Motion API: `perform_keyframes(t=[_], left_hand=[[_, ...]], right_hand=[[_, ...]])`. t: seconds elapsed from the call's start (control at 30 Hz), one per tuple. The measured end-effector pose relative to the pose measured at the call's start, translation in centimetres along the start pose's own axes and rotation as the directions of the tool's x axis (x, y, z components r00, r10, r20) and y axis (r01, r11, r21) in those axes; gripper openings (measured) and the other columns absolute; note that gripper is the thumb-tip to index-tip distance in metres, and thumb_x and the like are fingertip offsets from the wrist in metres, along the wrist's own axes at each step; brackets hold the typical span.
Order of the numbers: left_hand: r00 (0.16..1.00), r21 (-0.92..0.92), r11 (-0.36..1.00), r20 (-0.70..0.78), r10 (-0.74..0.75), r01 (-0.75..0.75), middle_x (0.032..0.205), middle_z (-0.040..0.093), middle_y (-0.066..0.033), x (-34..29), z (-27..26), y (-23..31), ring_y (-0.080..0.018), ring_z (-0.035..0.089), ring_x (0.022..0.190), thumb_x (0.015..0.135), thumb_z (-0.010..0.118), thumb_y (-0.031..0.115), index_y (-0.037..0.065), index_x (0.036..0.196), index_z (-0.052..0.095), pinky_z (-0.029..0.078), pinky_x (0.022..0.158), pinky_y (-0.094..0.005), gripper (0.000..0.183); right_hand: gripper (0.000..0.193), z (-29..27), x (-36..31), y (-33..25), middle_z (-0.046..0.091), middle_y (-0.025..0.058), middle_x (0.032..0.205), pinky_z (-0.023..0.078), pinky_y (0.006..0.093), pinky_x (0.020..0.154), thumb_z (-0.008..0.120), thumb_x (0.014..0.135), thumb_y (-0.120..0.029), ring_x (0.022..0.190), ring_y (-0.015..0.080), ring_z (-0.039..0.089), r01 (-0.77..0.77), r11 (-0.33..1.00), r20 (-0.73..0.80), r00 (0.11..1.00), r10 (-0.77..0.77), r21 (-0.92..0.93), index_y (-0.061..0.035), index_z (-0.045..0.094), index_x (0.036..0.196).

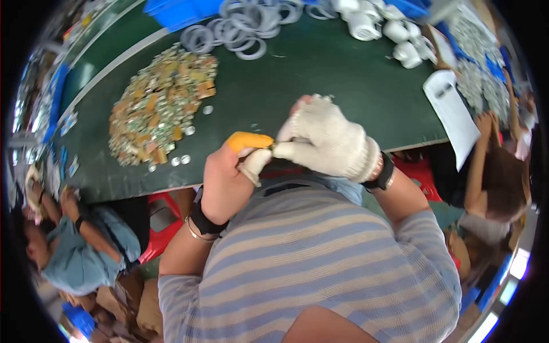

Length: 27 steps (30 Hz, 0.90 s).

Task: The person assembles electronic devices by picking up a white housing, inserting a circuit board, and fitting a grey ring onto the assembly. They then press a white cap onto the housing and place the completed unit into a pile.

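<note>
Just beyond the table's near edge, my two hands meet at their fingertips. My left hand (pixel 226 177) is closed in a pinch, with an orange cover on the index finger and a white cover on the thumb. Opposite it, my right hand (pixel 329 140) wears a white knit glove and is also pinched. A tiny dark piece (pixel 273 146) shows between the fingertips, too small and covered to name. Left of my hands lies a heap of small circuit boards (pixel 163 106), green and orange-brown with silvery discs. A few loose silvery discs (pixel 175 162) lie beside the heap.
Translucent rings (pixel 243 28) lie at the far side by a blue bin (pixel 180 12). White plastic housings (pixel 366 26) stand far right. A white sheet (pixel 452 114) overhangs the green table's (pixel 320 66) right edge. Co-workers sit left (pixel 91 251) and right (pixel 497 177).
</note>
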<state>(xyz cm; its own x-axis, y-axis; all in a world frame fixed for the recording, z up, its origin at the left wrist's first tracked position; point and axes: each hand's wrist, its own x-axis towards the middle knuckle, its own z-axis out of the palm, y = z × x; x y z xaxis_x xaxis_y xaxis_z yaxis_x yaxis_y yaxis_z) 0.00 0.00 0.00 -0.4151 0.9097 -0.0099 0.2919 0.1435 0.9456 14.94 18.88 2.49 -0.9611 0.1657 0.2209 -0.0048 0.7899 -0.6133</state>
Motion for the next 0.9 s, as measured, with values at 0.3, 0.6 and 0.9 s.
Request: perform_keyframes(t=[0.3,0.6,0.9], left_hand=[[0.747,0.229,0.971,-0.657,0.102,0.068,0.113,0.072,-0.0088,-3.2,-21.9,1.5,-0.0158,0.069,0.099,0.100,0.065,0.009,-0.001,0.129,0.064,0.054,0.088,-0.0274,0.031],[0.733,0.608,0.589,-0.679,0.040,0.532,0.136,0.062,-0.0131,-1.3,-36.9,-8.4,-0.0224,0.065,0.109,0.103,0.060,0.014,0.003,0.151,0.047,0.052,0.092,-0.0338,0.052],[0.831,0.201,0.978,-0.553,0.066,0.056,0.141,0.058,-0.0134,-1.3,-11.9,-2.1,-0.0182,0.062,0.113,0.102,0.069,0.024,0.005,0.151,0.049,0.051,0.094,-0.0306,0.056]], right_hand=[[0.036,-2.6,-1.2,2.6,0.071,0.0128,0.109,0.050,0.0352,0.092,0.077,0.090,-0.029,0.106,0.0261,0.065,-0.137,0.970,-0.194,0.965,0.176,0.199,-0.0063,0.072,0.118],[0.049,-11.7,-2.2,14.0,0.073,0.0181,0.093,0.055,0.0351,0.083,0.066,0.092,-0.044,0.091,0.0271,0.072,-0.735,0.678,-0.710,0.463,0.531,0.027,-0.0007,0.073,0.114],[0.048,-15.1,-5.7,25.3,0.078,0.0105,0.081,0.059,0.0344,0.083,0.073,0.078,-0.043,0.087,0.0264,0.076,-0.896,0.440,-0.575,0.394,0.717,-0.065,-0.0001,0.074,0.099]])
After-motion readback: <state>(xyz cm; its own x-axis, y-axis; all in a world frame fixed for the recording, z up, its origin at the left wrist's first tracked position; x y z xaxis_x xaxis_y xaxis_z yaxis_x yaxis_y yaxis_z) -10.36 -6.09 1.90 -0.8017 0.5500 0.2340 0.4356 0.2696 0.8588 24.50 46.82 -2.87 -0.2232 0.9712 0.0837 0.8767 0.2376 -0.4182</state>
